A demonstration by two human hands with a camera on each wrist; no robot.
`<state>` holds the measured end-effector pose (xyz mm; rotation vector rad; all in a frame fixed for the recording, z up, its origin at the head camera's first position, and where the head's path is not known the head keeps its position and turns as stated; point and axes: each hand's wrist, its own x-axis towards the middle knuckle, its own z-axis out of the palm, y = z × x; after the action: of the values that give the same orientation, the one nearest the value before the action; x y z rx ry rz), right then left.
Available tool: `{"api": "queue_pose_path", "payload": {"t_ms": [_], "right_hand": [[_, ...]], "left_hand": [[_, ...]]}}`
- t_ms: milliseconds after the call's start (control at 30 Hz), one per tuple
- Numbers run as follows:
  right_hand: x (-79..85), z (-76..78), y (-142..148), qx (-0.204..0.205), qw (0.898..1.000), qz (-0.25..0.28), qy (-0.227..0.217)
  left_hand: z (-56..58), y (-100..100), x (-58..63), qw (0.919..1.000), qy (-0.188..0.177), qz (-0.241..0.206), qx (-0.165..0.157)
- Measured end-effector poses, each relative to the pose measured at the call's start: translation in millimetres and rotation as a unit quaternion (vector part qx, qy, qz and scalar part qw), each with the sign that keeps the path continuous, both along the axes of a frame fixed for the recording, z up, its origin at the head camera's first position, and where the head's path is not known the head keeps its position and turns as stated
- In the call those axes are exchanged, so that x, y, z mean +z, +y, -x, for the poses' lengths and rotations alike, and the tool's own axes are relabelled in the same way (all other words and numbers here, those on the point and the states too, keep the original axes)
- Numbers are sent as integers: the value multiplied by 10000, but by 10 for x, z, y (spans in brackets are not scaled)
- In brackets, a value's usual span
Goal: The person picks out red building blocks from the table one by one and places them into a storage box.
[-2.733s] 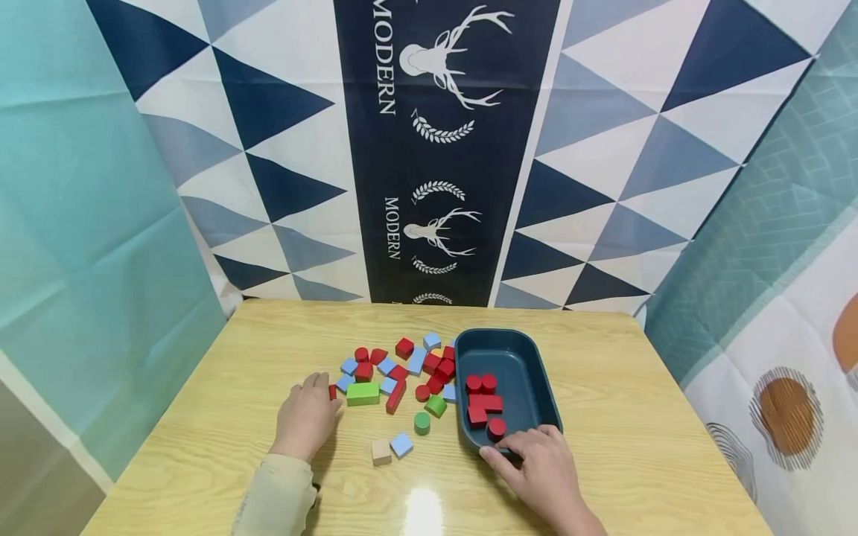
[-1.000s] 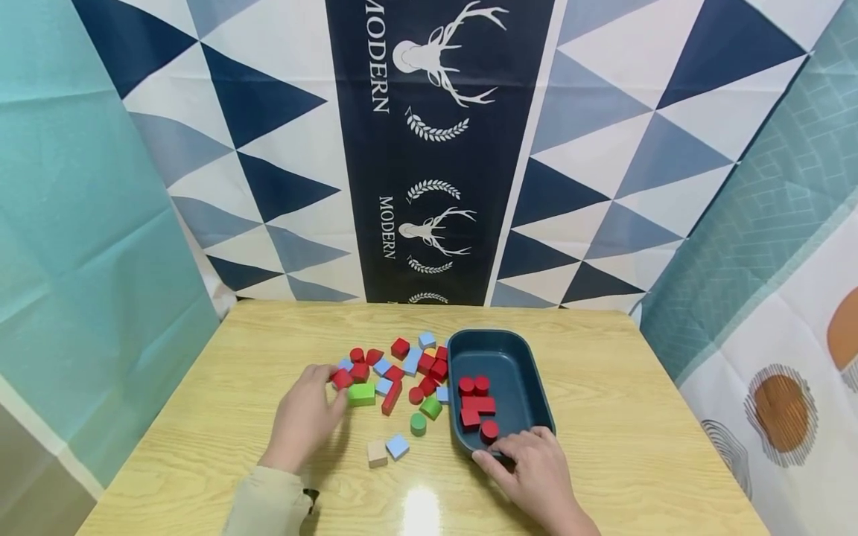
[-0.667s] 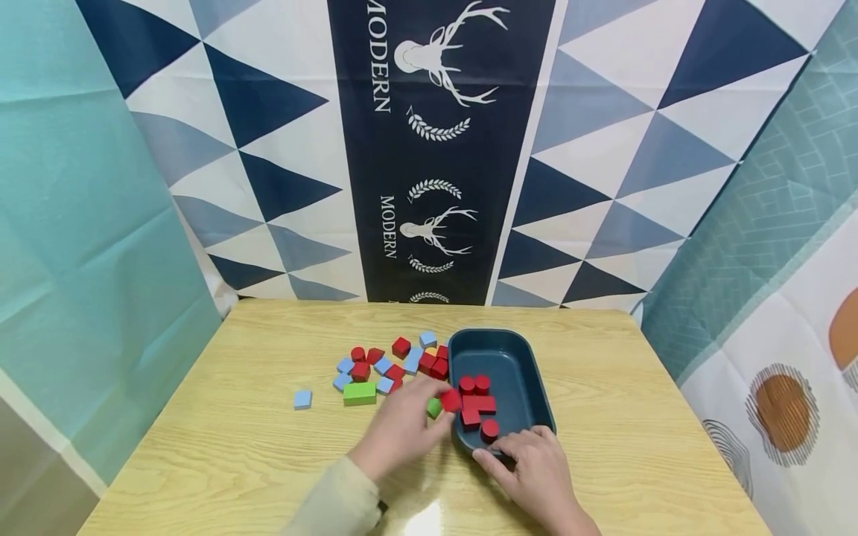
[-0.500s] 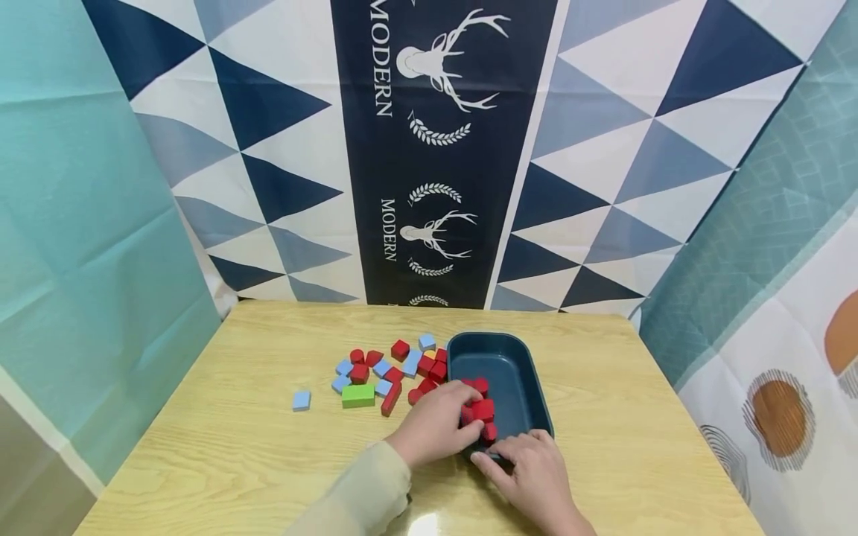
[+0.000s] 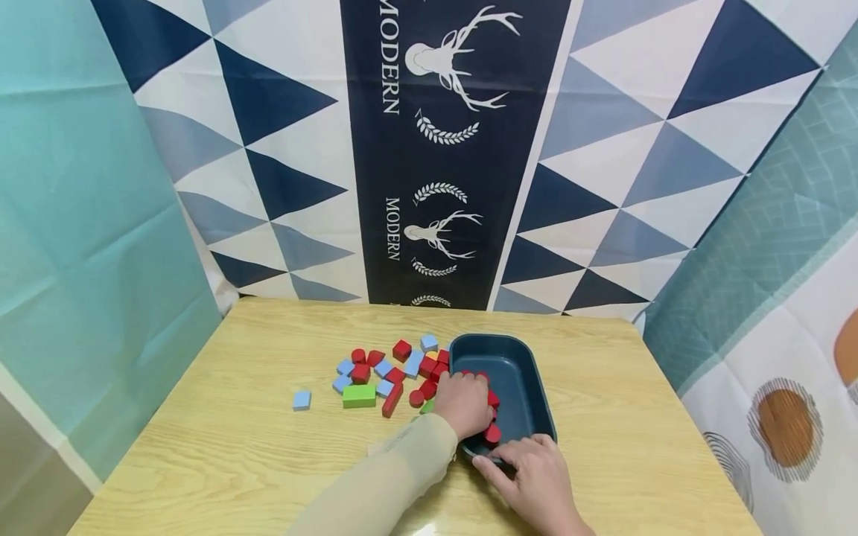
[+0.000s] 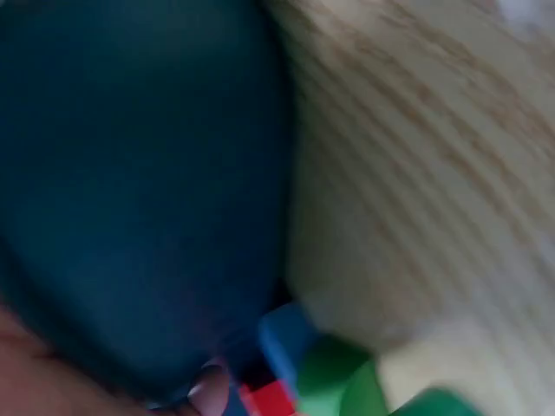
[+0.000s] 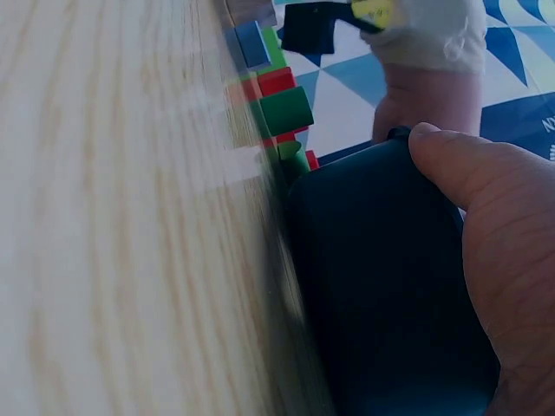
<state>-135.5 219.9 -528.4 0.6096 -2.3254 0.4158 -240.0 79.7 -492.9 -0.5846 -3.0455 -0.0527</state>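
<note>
A dark blue tray [image 5: 523,402] stands right of the block pile, with several red blocks in its near left part, among them a red cylinder [image 5: 492,434]. My left hand [image 5: 464,402] reaches over the tray's left rim, its fingers bent down among these blocks. Its fingertips are hidden in the head view, so whether it still grips a block is unclear. My right hand [image 5: 536,476] pinches the near rim, thumb outside. The right wrist view shows that thumb [image 7: 447,160] against the tray's wall [image 7: 390,277].
Left of the tray lie several loose blocks: red ones such as a long red bar [image 5: 392,400], light blue ones, and a green block [image 5: 359,396]. A single light blue block [image 5: 302,400] lies farther left. A patterned cloth [image 5: 295,149] hangs behind the table.
My left hand has carried a red block from the pile's left side rightward into the tray, uncovering a light blue block on the table. My right hand has stayed at the tray's near rim.
</note>
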Motion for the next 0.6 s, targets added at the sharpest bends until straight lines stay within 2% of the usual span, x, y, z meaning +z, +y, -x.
{"api": "queue_pose_path", "payload": {"t_ms": [100, 300, 600], "right_hand": [[10, 6, 15, 4, 10000, -48, -6], [31, 7, 5, -44, 10000, 27, 19], [-1, 6, -8, -55, 10000, -17, -13]], "left_hand": [[32, 55, -50, 9996, 163, 33, 221], [32, 65, -88, 9979, 483, -264, 353], [10, 29, -73, 9979, 334, -404, 393]]}}
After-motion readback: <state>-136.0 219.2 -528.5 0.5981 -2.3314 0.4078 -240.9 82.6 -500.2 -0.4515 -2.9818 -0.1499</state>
